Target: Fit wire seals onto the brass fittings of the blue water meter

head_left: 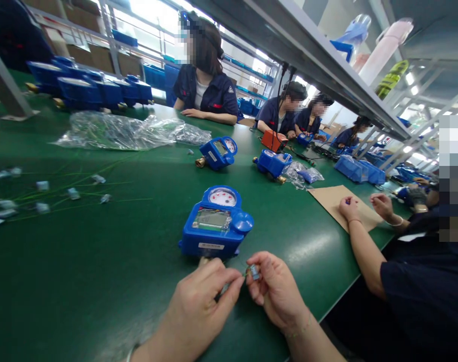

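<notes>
Hands just in front of blue meter (216, 223): left hand (198, 306) and right hand (276, 289) both pinching small clip (254, 272) between fingertips.

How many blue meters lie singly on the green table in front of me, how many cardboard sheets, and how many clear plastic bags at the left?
Blue meters: 3
Cardboard sheet: 1
Clear plastic bag: 1
Total: 5

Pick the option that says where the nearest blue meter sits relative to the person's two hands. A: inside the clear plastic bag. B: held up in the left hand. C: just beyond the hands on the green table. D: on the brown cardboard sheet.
C: the blue meter stands on the green table just beyond the left hand and right hand, which pinch a small seal tag between them.
</notes>
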`<move>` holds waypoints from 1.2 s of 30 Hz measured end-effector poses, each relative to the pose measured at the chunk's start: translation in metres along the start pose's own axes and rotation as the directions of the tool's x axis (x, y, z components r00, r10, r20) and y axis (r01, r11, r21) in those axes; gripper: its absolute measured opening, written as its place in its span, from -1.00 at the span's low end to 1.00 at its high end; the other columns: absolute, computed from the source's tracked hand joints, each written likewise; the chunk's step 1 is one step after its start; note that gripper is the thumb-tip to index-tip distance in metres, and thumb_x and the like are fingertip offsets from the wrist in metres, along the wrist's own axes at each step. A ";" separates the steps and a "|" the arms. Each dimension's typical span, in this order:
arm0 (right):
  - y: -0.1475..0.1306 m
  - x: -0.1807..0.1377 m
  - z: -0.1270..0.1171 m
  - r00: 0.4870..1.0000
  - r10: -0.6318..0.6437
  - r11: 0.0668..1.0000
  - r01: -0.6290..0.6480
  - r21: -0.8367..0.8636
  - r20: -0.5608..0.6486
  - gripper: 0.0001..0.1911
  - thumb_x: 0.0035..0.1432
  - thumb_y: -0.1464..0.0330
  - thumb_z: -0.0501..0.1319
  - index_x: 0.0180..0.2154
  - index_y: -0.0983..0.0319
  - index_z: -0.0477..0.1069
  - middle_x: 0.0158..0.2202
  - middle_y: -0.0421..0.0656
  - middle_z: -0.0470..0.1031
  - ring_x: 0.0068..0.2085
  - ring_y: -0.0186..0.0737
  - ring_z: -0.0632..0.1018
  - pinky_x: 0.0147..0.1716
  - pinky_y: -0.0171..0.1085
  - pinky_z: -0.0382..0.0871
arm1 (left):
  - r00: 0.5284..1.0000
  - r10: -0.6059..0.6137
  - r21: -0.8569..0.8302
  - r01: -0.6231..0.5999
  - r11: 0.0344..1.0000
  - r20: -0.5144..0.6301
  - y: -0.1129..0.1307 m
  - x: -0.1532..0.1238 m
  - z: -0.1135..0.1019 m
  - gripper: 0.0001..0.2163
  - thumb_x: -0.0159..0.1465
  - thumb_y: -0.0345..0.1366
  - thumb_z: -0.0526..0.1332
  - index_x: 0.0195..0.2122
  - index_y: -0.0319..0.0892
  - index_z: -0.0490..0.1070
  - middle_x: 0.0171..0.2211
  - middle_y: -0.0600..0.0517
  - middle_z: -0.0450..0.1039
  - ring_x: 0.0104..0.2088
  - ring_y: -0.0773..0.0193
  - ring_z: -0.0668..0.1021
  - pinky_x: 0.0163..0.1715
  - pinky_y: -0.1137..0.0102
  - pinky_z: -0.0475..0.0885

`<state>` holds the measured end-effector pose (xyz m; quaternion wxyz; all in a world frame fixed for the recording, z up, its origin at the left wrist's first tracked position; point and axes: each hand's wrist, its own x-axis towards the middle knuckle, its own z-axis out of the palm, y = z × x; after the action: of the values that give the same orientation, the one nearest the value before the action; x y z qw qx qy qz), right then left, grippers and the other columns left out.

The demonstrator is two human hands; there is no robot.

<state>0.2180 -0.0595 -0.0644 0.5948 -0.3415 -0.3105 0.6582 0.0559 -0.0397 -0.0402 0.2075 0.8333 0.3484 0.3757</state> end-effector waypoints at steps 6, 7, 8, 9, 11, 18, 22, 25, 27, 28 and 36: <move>0.000 0.001 -0.003 0.999 -0.040 0.999 0.040 -0.029 0.018 -0.65 0.02 0.12 0.28 -0.30 0.28 0.41 -0.55 -0.21 0.43 -0.67 -0.50 0.36 -0.75 -0.54 0.13 | 1.000 0.001 0.007 -0.001 1.000 0.010 -0.002 0.001 0.002 -0.90 0.26 -0.36 0.11 -0.34 -0.13 0.41 -0.48 0.10 0.31 -0.45 0.36 0.41 -0.42 0.46 0.27; 0.000 0.001 -0.004 0.999 -0.047 0.998 0.047 -0.034 0.021 -0.66 0.02 0.13 0.29 -0.30 0.28 0.41 -0.55 -0.21 0.43 -0.66 -0.50 0.37 -0.75 -0.55 0.13 | 1.000 0.005 0.008 -0.005 1.000 0.009 -0.002 0.001 0.002 -0.90 0.26 -0.36 0.11 -0.34 -0.13 0.41 -0.48 0.10 0.30 -0.44 0.36 0.41 -0.41 0.46 0.27; 0.000 0.001 -0.004 0.998 -0.052 0.998 0.053 -0.038 0.025 -0.66 0.01 0.14 0.30 -0.30 0.28 0.41 -0.55 -0.21 0.43 -0.66 -0.50 0.37 -0.75 -0.55 0.14 | 1.000 0.008 0.011 -0.008 1.000 0.007 -0.002 0.001 0.002 -0.90 0.26 -0.36 0.11 -0.34 -0.13 0.41 -0.48 0.10 0.31 -0.44 0.36 0.41 -0.41 0.46 0.27; 0.000 0.001 -0.004 0.998 -0.055 0.998 0.056 -0.040 0.026 -0.66 0.00 0.15 0.30 -0.30 0.28 0.41 -0.55 -0.21 0.43 -0.66 -0.50 0.37 -0.75 -0.55 0.14 | 1.000 0.009 0.018 -0.009 1.000 0.003 -0.002 0.001 0.002 -0.90 0.26 -0.35 0.11 -0.34 -0.14 0.41 -0.47 0.09 0.31 -0.44 0.36 0.41 -0.41 0.45 0.27; 0.000 0.000 -0.004 0.998 -0.058 0.997 0.059 -0.044 0.027 -0.66 0.00 0.15 0.31 -0.30 0.28 0.41 -0.55 -0.21 0.43 -0.66 -0.50 0.38 -0.74 -0.54 0.15 | 1.000 0.011 0.031 -0.011 0.999 -0.005 -0.001 0.001 0.002 -0.90 0.26 -0.35 0.11 -0.34 -0.14 0.41 -0.47 0.09 0.31 -0.44 0.35 0.42 -0.41 0.45 0.26; 0.000 0.000 -0.004 0.998 -0.062 0.996 0.064 -0.068 0.031 -0.67 0.01 0.16 0.30 -0.29 0.28 0.42 -0.54 -0.21 0.43 -0.65 -0.49 0.38 -0.73 -0.53 0.17 | 1.000 0.015 0.039 -0.015 0.999 -0.004 -0.002 -0.001 0.003 -0.89 0.27 -0.35 0.11 -0.35 -0.16 0.41 -0.47 0.07 0.30 -0.44 0.34 0.41 -0.40 0.44 0.27; 0.001 -0.001 -0.004 0.997 -0.061 0.994 0.065 -0.091 0.046 -0.68 0.02 0.17 0.29 -0.28 0.28 0.42 -0.52 -0.20 0.44 -0.64 -0.49 0.38 -0.72 -0.52 0.17 | 1.000 0.007 0.032 -0.007 0.999 0.009 -0.002 -0.002 0.004 -0.88 0.27 -0.35 0.10 -0.35 -0.15 0.41 -0.48 0.08 0.30 -0.44 0.34 0.41 -0.41 0.44 0.27; 0.002 -0.002 -0.005 0.995 -0.066 0.990 0.074 -0.122 0.071 -0.67 0.00 0.17 0.31 -0.28 0.27 0.43 -0.56 -0.23 0.42 -0.65 -0.49 0.36 -0.71 -0.52 0.17 | 0.999 0.003 0.032 -0.005 0.999 0.052 -0.001 -0.002 0.005 -0.86 0.28 -0.35 0.08 -0.37 -0.13 0.42 -0.47 0.08 0.31 -0.44 0.35 0.41 -0.41 0.46 0.27; 0.003 -0.002 -0.005 0.994 -0.069 0.986 0.080 -0.146 0.079 -0.66 -0.02 0.17 0.32 -0.27 0.27 0.43 -0.61 -0.25 0.40 -0.66 -0.50 0.34 -0.70 -0.51 0.17 | 0.998 -0.006 0.028 0.004 1.000 0.070 0.000 -0.001 0.004 -0.83 0.29 -0.34 0.07 -0.39 -0.13 0.42 -0.48 0.08 0.32 -0.44 0.36 0.41 -0.42 0.46 0.27; 0.003 -0.002 -0.005 0.994 -0.072 0.984 0.084 -0.160 0.079 -0.65 -0.03 0.17 0.33 -0.27 0.27 0.43 -0.62 -0.25 0.40 -0.66 -0.50 0.34 -0.69 -0.51 0.17 | 0.997 -0.017 0.023 0.016 1.000 0.075 0.000 0.000 0.004 -0.83 0.29 -0.33 0.07 -0.40 -0.12 0.42 -0.48 0.08 0.32 -0.44 0.35 0.42 -0.42 0.46 0.27; 0.001 0.000 -0.003 0.990 -0.119 0.951 0.135 -0.279 0.072 -0.62 -0.04 0.14 0.32 -0.24 0.27 0.46 -0.62 -0.25 0.41 -0.65 -0.48 0.34 -0.66 -0.47 0.21 | 0.970 -0.179 -0.068 0.192 0.979 0.168 -0.001 0.006 -0.002 -0.78 0.29 -0.20 0.07 -0.42 -0.06 0.45 -0.42 0.09 0.35 -0.39 0.33 0.45 -0.37 0.49 0.33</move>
<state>0.2203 -0.0595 -0.0669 0.5725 -0.3844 -0.4386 0.5764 0.0570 -0.0344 -0.0362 0.3040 0.8152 0.3908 0.3005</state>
